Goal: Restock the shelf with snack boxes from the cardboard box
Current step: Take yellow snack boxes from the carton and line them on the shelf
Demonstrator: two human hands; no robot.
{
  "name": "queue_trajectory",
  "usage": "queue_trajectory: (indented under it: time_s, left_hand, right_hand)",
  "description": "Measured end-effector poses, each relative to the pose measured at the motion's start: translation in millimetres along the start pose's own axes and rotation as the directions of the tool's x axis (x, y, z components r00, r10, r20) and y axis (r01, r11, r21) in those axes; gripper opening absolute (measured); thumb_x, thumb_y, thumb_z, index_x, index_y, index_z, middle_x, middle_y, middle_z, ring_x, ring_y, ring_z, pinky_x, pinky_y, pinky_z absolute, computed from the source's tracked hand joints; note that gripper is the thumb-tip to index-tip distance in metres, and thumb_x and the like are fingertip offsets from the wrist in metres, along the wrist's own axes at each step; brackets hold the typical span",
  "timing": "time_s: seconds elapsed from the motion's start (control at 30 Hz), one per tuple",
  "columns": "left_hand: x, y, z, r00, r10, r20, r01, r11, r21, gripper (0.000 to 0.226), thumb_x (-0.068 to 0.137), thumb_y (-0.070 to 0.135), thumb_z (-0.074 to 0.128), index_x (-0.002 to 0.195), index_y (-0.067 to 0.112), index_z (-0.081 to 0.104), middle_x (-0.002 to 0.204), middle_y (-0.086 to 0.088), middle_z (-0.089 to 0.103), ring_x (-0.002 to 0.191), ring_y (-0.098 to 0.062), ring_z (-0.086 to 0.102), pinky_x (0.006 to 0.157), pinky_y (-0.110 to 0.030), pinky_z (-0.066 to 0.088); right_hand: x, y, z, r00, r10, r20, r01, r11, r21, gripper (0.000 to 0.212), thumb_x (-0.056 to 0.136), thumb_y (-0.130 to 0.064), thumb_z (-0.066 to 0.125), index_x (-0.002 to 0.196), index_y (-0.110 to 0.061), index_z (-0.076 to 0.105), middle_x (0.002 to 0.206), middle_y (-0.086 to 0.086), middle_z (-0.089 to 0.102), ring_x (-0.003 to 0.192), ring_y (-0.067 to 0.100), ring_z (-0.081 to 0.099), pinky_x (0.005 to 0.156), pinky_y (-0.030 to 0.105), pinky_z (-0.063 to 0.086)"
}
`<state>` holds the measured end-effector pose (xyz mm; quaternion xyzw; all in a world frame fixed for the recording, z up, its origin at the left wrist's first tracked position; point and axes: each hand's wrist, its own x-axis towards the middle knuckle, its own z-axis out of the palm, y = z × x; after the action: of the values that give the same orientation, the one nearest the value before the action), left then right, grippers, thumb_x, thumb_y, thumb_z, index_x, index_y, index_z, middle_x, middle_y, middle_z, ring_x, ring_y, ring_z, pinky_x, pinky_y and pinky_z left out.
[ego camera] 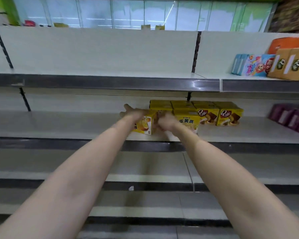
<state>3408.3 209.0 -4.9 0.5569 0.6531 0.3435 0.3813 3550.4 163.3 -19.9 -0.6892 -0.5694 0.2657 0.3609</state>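
Note:
A yellow snack box [145, 125] with an orange cake picture stands on the middle shelf [59, 125], at the left end of a row of yellow boxes [188, 116]. My left hand [133, 112] lies along its left and top side with fingers stretched toward the back. My right hand [164, 122] grips its right front corner with curled fingers, between it and the neighbouring yellow box. Two boxes with a chocolate cake picture [230, 116] close the row on the right. The cardboard box is out of sight.
The upper shelf [110, 73] holds blue cartoon boxes [252, 65] and brown boxes [290, 64] at the right. Purple packs [290, 118] sit at the right of the middle shelf. Lower shelves [41, 175] run beneath my arms; a scrap of paper [131, 188] lies on one edge.

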Motion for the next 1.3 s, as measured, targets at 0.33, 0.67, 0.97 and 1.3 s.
queue_trajectory:
  time_s: [0.33, 0.67, 0.97, 1.3]
  left_hand:
    - [9.1, -8.7, -21.8, 0.996, 0.01, -0.09, -0.019, 0.995, -0.097, 0.086, 0.072, 0.052, 0.075, 0.136, 0.016, 0.03, 0.143, -0.015, 0.035, 0.123, -0.036, 0.05, 0.1, -0.045, 0.049]
    - [4.0, -12.7, -66.0, 0.942, 0.155, 0.298, -0.204, 0.969, 0.141, 0.052, 0.079, 0.042, 0.08, 0.121, 0.018, 0.061, 0.112, -0.005, 0.069, 0.098, -0.023, 0.068, 0.09, -0.039, 0.056]
    - [4.7, -14.2, -49.7, 0.873, 0.23, 0.431, -0.33, 0.928, 0.173, 0.078, 0.073, 0.039, 0.085, 0.141, 0.021, 0.049, 0.135, 0.0, 0.055, 0.116, -0.02, 0.059, 0.104, -0.037, 0.048]
    - [-1.5, 8.8, 2.8, 0.826, 0.492, 0.275, -0.564, 0.719, 0.407, 0.069, 0.066, 0.018, 0.09, 0.129, 0.016, 0.061, 0.132, -0.004, 0.06, 0.117, -0.023, 0.056, 0.085, -0.022, 0.041]
  right_hand:
    - [1.5, -8.1, 8.4, 0.99, -0.127, 0.066, 0.125, 0.992, 0.027, 0.039, 0.088, 0.008, 0.036, 0.094, -0.01, 0.07, 0.086, -0.001, 0.063, 0.068, 0.01, 0.051, 0.046, 0.016, 0.038]
    - [11.7, -8.3, 16.2, 0.978, -0.203, 0.047, 0.208, 0.964, -0.165, 0.036, 0.083, -0.008, 0.068, 0.116, -0.022, 0.064, 0.12, 0.001, 0.062, 0.11, 0.022, 0.058, 0.095, 0.034, 0.05]
    - [3.3, -7.0, 2.1, 0.933, -0.333, 0.134, 0.359, 0.843, -0.4, 0.05, 0.087, -0.025, 0.074, 0.135, -0.019, 0.059, 0.133, 0.005, 0.062, 0.121, 0.024, 0.058, 0.098, 0.031, 0.046]
    - [-16.9, 4.8, -48.6, 0.963, -0.267, 0.022, 0.225, 0.76, -0.61, 0.037, 0.093, -0.034, 0.066, 0.126, -0.019, 0.063, 0.121, 0.009, 0.06, 0.104, 0.028, 0.06, 0.093, 0.039, 0.051]
